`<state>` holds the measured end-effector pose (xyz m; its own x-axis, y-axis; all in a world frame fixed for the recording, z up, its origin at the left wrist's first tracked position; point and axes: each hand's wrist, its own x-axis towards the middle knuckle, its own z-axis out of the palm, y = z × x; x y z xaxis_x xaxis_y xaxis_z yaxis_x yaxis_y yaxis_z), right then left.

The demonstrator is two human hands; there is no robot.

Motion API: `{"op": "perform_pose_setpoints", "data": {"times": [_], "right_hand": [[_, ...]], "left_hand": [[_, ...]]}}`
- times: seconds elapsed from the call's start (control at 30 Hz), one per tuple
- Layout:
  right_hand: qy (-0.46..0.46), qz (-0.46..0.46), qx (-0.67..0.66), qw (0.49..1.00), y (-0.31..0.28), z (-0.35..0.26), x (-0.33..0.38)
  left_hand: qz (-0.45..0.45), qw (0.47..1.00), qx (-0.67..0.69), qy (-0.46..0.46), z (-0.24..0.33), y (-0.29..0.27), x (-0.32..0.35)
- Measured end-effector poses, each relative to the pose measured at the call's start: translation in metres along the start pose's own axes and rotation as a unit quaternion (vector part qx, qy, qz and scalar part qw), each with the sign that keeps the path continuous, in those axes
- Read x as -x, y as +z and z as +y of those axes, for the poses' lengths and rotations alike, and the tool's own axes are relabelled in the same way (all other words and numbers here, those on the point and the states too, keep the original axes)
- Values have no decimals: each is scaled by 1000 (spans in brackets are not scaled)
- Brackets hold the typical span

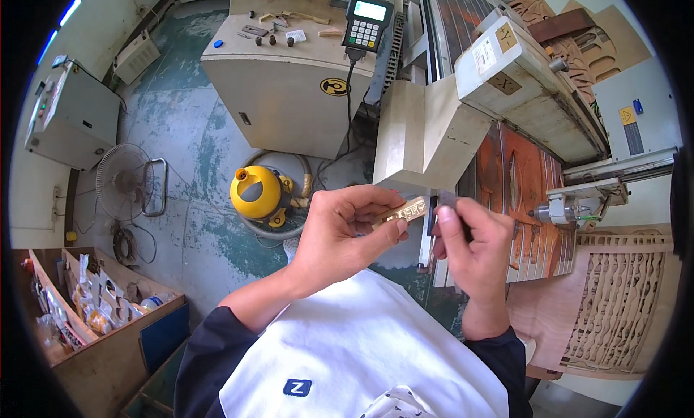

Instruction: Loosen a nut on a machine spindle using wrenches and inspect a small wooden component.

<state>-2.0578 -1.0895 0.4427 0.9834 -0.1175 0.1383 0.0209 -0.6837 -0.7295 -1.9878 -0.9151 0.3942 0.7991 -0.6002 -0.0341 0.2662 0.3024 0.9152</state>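
Note:
My left hand [345,233] grips a small carved piece of light wood [402,212], pinched between thumb and fingers in front of my chest. My right hand [470,248] is just to its right, holding a small dark flat tool [445,199] whose end meets the end of the wooden piece. Both hands hover above the edge of a carving machine, over a reddish carved panel [524,179] on its bed.
A beige control cabinet [289,85] with a handheld keypad [366,24] stands ahead. A yellow round vacuum [256,194], a floor fan [126,179] and a grey box [69,118] sit on the floor at left. A wooden crate of parts [94,309] is lower left. Carved lattice panel [618,302] at right.

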Motion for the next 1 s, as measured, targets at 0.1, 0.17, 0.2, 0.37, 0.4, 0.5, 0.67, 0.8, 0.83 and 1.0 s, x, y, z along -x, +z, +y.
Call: {"op": "perform_pose_setpoints", "data": {"times": [0.1,0.17,0.2,0.37,0.4,0.5,0.67,0.8,0.83,1.0], "right_hand": [[-27,1,-7,1000,1,-6,2],[-48,0,12,999,4,-4,0],[-69,-1,31,997,5,-3,-2],[-29,7,4,1000,-4,2,1],[-29,6,3,1000,-2,2,2],[-63,-25,6,998,4,-2,5],[-44,-5,4,999,11,-5,10],[-42,2,20,999,11,-5,10],[-42,2,19,999,11,-4,10],[-30,6,16,999,10,1,12]], "left_hand": [[3,1000,-11,4,-2,2,0],[5,1000,-13,3,-1,1,1],[5,1000,-14,3,0,2,2],[-7,999,31,-35,3,0,0],[-8,999,36,-37,2,0,0],[-6,998,48,-45,3,1,0],[-16,997,51,-52,5,0,-2],[-16,996,58,-64,5,-1,-2],[-16,996,58,-65,5,-1,-2],[-21,996,56,-65,1,-3,-3]]}}
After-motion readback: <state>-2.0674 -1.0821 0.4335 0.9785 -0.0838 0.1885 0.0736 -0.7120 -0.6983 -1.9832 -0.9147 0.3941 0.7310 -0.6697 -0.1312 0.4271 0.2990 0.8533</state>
